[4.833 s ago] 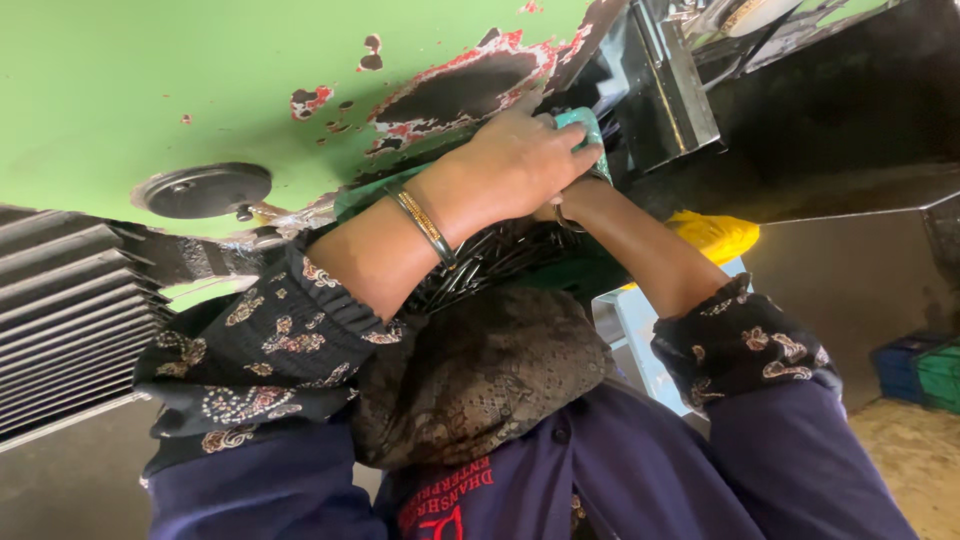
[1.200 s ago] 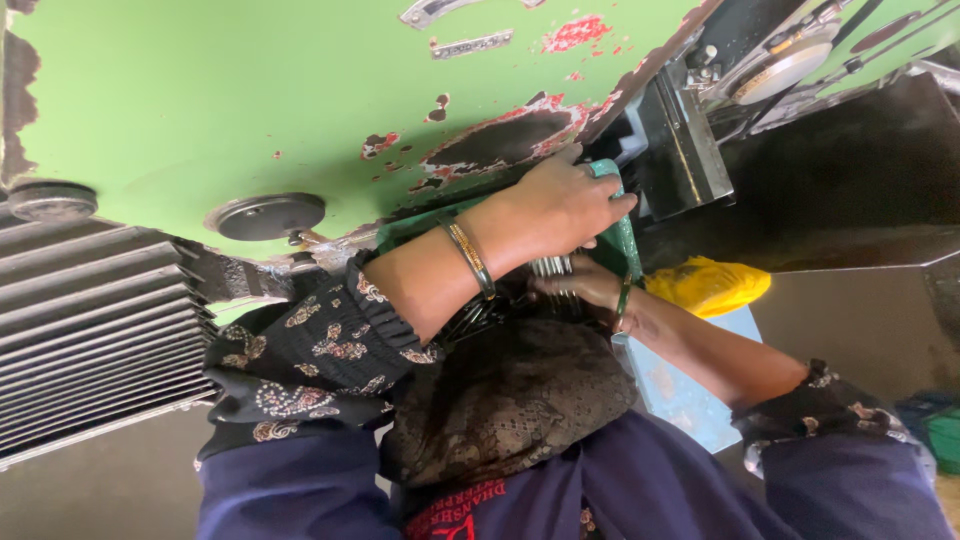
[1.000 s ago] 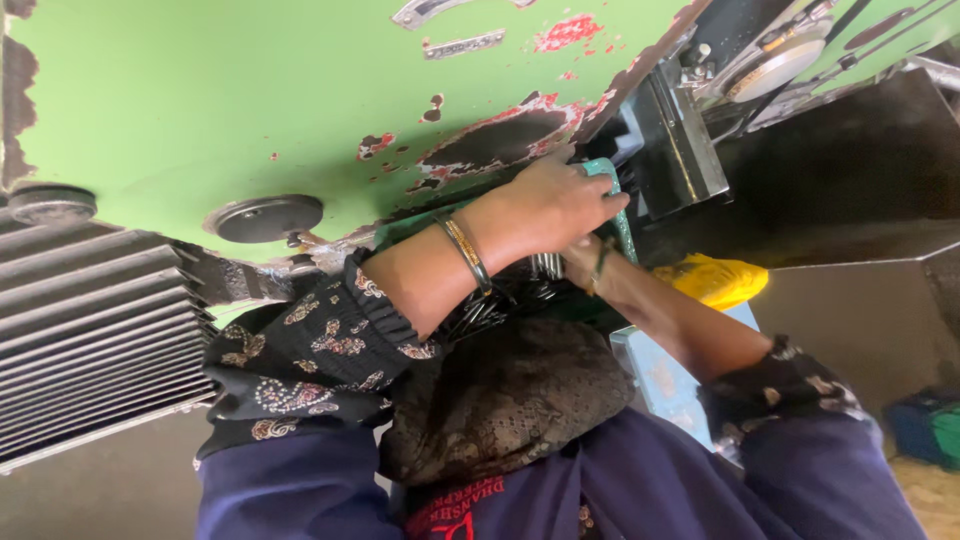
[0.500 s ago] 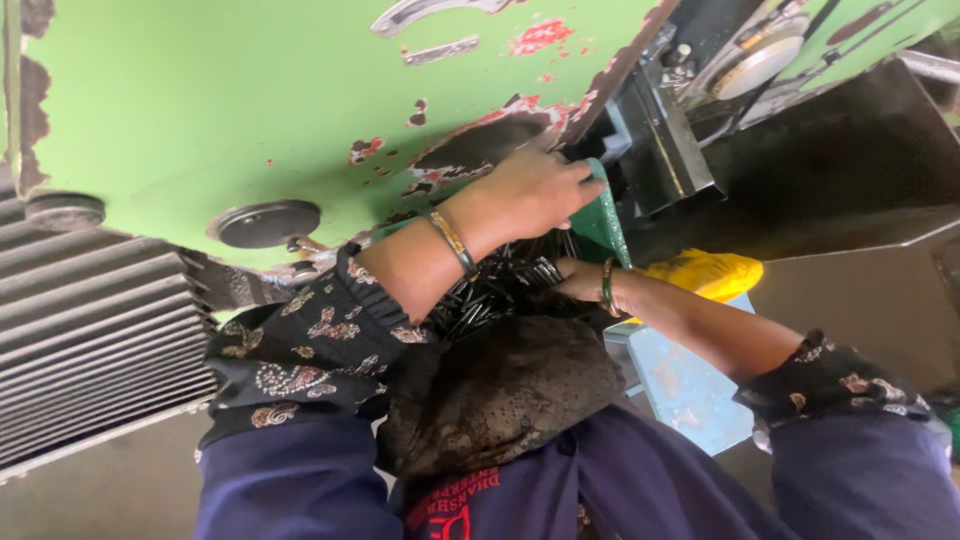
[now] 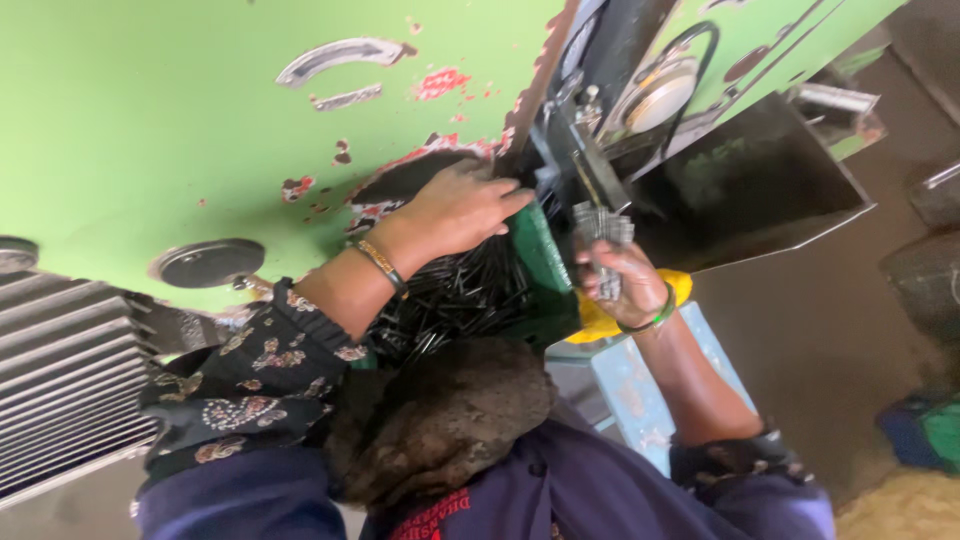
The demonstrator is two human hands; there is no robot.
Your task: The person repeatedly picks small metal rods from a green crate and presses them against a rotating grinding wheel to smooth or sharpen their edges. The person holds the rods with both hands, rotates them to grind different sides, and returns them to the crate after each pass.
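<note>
— See the right hand (image 5: 622, 285)? Half a second back it was tucked low under the green tray; now it's lifted clear, fingers clamped around a small bundle of thin grey metal rods (image 5: 601, 228), held upright just beside the dark steel fixture (image 5: 590, 165) on the chipped green machine (image 5: 200, 130).

— And the left hand (image 5: 455, 208)?

— It has stayed put: palm down, fingers spread flat across the heap of thin black metal pins (image 5: 455, 300) in the green plastic tray (image 5: 540, 262). It rests there and grips nothing.

— So a handful has come out of the pile.

— That's my reading: one batch picked, close to the fixture. The yellow cloth (image 5: 610, 325) and pale blue stool (image 5: 625, 385) sit below her wrist.
</note>
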